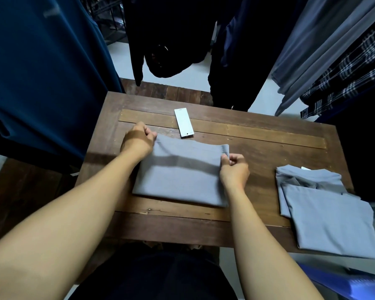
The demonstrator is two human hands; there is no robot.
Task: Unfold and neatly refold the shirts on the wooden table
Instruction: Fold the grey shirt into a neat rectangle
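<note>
Bare forearms (74,213) reach in from near edge. Brown wooden plank tabletop (258,152) carries everything. Folded grey shirt (182,176) lies flat at tabletop centre. Stack of folded grey shirts (329,217) sits at right end, well apart. Left hand (139,140) fingers (151,134) curled, pinching centre shirt's far-left corner. Right hand (234,169) fingers (225,159) pinching its right edge. White rectangular paper tag (184,123) just beyond shirt.
</note>
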